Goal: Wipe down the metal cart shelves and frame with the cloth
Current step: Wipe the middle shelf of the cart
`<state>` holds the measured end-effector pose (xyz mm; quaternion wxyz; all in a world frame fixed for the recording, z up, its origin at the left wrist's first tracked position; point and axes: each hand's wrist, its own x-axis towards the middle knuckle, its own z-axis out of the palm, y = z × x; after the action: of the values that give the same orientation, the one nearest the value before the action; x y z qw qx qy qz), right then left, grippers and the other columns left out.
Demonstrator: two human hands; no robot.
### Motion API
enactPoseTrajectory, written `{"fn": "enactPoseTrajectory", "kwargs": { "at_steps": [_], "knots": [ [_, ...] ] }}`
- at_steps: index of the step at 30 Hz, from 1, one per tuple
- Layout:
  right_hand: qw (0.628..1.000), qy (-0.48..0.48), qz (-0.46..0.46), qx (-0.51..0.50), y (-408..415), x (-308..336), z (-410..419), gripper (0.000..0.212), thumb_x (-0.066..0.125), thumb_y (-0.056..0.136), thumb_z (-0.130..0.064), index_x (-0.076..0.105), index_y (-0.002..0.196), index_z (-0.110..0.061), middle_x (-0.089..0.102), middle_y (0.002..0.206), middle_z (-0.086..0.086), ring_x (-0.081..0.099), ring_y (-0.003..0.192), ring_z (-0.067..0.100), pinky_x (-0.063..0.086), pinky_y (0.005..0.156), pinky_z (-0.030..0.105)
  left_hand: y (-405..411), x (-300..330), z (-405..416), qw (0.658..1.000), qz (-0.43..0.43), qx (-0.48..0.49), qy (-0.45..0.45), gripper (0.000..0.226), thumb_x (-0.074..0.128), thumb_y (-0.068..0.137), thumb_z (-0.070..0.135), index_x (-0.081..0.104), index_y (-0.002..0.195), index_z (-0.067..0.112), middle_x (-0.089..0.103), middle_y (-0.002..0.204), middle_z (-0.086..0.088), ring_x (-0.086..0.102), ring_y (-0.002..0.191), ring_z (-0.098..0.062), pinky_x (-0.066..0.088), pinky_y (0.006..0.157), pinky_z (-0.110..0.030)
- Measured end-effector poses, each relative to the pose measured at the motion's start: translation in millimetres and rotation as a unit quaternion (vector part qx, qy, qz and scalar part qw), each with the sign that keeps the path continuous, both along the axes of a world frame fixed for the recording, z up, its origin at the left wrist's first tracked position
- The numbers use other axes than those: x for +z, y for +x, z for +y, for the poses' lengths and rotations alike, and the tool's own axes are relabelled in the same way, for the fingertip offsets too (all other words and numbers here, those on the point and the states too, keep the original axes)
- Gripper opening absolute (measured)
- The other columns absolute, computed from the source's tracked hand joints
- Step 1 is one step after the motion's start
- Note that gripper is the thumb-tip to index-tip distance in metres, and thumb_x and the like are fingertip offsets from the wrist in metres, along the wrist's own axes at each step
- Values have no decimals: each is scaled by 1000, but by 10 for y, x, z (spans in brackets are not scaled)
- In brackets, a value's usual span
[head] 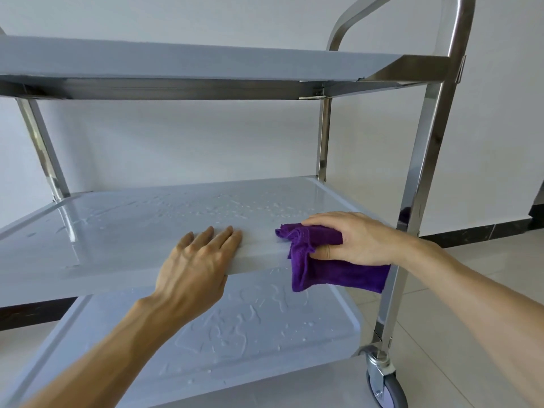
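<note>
Pale walls and a tiled floor (459,304) are framing the scene, but the work is being done at the right hand (357,240), where a purple cloth (329,269) is being gripped: fingers are curled over the top of its bunched part, the thumb is tucked beneath, and the loose end is hanging over the front lip of the middle shelf (141,219). Beside it, the left hand (197,263) is being laid flat on that lip, fingers straight, nothing held. Water beads are being left across the middle shelf and the bottom shelf (265,325), so the middle-shelf edge is judged to be the step in hand. Next, a sweep leftward along the lip is probably called for, then the wet surfaces, top shelf (206,60) and right post (421,160).
</note>
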<state>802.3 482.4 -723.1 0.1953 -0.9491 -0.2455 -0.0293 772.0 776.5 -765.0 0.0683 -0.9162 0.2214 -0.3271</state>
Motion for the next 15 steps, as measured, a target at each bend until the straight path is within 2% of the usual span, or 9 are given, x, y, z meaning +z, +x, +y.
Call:
{"fn": "enactPoseTrajectory", "kwargs": {
  "at_steps": [3, 7, 10, 13, 15],
  "knots": [
    [995, 22, 98, -15, 87, 112, -63, 65, 49, 64, -95, 52, 120, -62, 64, 117, -30, 62, 110, 2, 47, 102, 40, -30, 15, -35, 1000, -3, -2, 5, 69, 87, 47, -1, 71, 113, 0, 73, 113, -14, 72, 94, -39, 59, 72, -50],
    [992, 35, 93, -74, 228, 116, -64, 65, 44, 64, -97, 55, 115, -58, 68, 107, -24, 65, 99, 6, 51, 95, 39, -79, 27, -66, 1000, -5, -5, 16, 69, 88, 46, 2, 71, 114, 1, 73, 112, -12, 72, 94, -38, 60, 71, -48],
    [988, 45, 55, -139, 351, 97, -3, 64, 47, 69, -91, 58, 114, -48, 67, 104, -16, 64, 97, 13, 51, 90, 38, -104, 40, -83, 1000, -9, -5, 17, 69, 88, 48, 4, 70, 115, 2, 73, 113, -12, 72, 95, -38, 60, 72, -49],
    [970, -8, -68, -233, 490, 73, 140, 50, 45, 86, -76, 58, 110, -33, 63, 103, -7, 60, 95, 20, 45, 79, 39, -131, 56, -116, 1000, 3, 2, 25, 69, 86, 49, 4, 70, 116, 3, 72, 114, -10, 71, 97, -38, 60, 73, -48],
    [953, -40, -112, -280, 566, 50, 311, 47, 42, 95, -66, 54, 120, -29, 61, 115, 1, 58, 102, 27, 45, 85, 44, -152, 68, -123, 1000, 7, 3, 25, 70, 86, 48, 5, 70, 116, 4, 72, 115, -10, 71, 98, -37, 60, 74, -47]
  ]
}}
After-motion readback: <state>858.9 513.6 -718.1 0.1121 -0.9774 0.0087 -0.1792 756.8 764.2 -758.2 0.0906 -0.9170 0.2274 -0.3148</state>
